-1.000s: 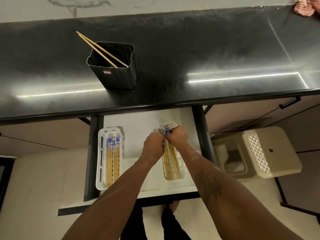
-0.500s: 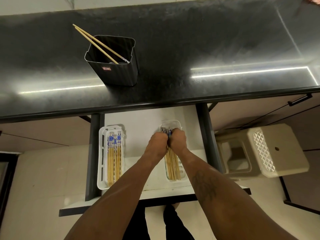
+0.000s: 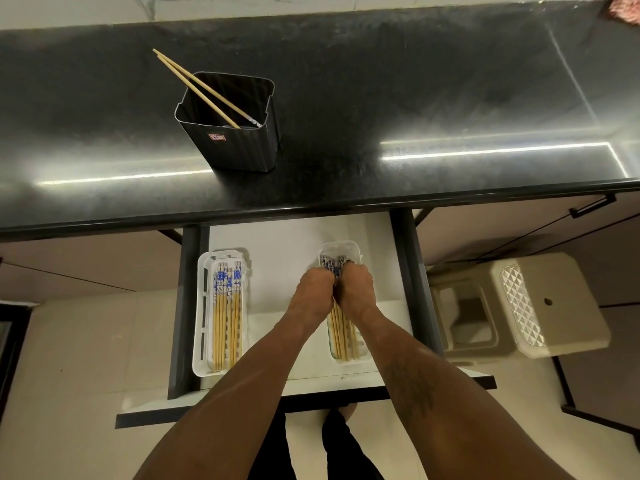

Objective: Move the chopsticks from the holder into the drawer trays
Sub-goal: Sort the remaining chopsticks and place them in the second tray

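Currently held: my left hand (image 3: 313, 289) and right hand (image 3: 356, 287) both curl round the bundle (image 3: 341, 337) at its far, patterned end; fingertips hidden.
Bundle: lying lengthwise in the right tray (image 3: 343, 245) of the open drawer (image 3: 284, 244); left tray (image 3: 202, 306) already loaded.
Holder (image 3: 239, 150): far left on the counter (image 3: 415, 98), one pair (image 3: 197, 84) leaning inside.
Handling: light, stiff, smooth sticks — likely to roll and splay; I'd pinch that pair together near mid-length.

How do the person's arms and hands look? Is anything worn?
Both forearms are bare: no sleeves, gloves or watch show. The right forearm carries a dark tattoo. The left hand and right hand seem bare too.
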Motion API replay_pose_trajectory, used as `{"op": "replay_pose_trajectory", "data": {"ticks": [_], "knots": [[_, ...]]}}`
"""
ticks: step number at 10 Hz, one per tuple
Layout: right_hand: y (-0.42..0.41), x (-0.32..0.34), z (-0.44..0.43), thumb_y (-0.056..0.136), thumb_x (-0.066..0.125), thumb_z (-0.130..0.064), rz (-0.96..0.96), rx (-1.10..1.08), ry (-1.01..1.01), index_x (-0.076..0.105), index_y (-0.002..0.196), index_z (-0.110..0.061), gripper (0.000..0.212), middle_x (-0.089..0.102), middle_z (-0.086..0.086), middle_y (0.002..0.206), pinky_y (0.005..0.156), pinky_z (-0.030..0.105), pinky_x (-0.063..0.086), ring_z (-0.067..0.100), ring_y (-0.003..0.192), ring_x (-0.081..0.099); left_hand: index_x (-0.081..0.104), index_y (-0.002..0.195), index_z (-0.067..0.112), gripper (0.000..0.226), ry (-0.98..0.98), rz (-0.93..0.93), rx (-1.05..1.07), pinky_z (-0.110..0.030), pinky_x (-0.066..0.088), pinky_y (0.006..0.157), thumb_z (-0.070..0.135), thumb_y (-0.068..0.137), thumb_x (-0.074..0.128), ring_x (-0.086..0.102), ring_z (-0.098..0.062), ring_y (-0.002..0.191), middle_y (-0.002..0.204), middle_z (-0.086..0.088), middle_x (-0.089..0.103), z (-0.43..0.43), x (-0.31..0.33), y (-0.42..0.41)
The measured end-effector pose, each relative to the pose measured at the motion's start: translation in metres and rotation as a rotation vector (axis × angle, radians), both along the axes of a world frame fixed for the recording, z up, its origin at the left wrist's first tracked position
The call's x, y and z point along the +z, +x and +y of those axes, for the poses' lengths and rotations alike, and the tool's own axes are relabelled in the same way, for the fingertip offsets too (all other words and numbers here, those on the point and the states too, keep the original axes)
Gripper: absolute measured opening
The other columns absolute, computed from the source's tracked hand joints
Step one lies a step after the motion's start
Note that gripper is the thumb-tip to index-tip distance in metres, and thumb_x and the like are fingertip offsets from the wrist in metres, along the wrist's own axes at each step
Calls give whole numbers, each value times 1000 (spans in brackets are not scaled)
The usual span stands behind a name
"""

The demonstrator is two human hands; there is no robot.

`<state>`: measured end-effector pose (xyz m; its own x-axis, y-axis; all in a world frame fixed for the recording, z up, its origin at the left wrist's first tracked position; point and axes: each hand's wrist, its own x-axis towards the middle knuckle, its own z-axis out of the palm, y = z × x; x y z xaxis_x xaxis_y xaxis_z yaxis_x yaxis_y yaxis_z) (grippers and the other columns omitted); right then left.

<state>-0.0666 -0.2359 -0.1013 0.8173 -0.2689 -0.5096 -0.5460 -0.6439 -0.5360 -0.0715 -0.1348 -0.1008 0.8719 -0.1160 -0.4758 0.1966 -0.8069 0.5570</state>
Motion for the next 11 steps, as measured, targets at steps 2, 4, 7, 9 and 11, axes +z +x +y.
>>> {"op": "replay_pose_trajectory", "data": {"ticks": [2, 4, 7, 9, 11], "knots": [[-11, -12, -10, 99, 53, -18, -10, 176, -48, 65, 89, -19, 16, 66, -3, 79, 61, 24, 59, 12, 65, 64, 75, 117, 17, 27, 481, -274, -395, -39, 42, 107, 26, 92, 69, 51, -28, 125, 120, -6, 69, -6, 2, -15], [-17, -13, -13, 103, 40, -14, 1, 337, -50, 65, 116, 0, 31, 66, 17, 111, 90, 37, 52, 33, 102, 63, 58, 146, 20, 63, 611, -228, -482, -60, -17, 124, 47, 90, 69, -6, -45, 158, 167, -10, 32, -12, -15, -25], [-14, -13, -16, 99, 42, -17, 3, 324, -91, 68, 102, -8, 28, 70, 7, 92, 76, 35, 58, 29, 89, 70, 58, 146, 23, 57, 558, -135, -512, -61, -23, 119, 35, 90, 63, 15, -39, 157, 157, -4, 49, -13, -8, -26], [-4, -12, -15, 100, 58, -16, -75, 534, -205, 64, 115, -10, 17, 70, 10, 109, 84, 37, 61, 27, 93, 71, 70, 127, 21, 38, 426, -112, -472, -58, -6, 125, 27, 90, 63, 45, -29, 139, 139, -3, 63, -6, -3, -24], [1, -13, -15, 100, 60, -18, -90, 712, -252, 61, 122, -12, 23, 67, 7, 117, 92, 40, 59, 25, 102, 69, 76, 112, 17, 25, 395, -193, -450, -53, 16, 127, 21, 90, 64, 55, -28, 123, 118, -4, 70, -1, 1, -23]]}}
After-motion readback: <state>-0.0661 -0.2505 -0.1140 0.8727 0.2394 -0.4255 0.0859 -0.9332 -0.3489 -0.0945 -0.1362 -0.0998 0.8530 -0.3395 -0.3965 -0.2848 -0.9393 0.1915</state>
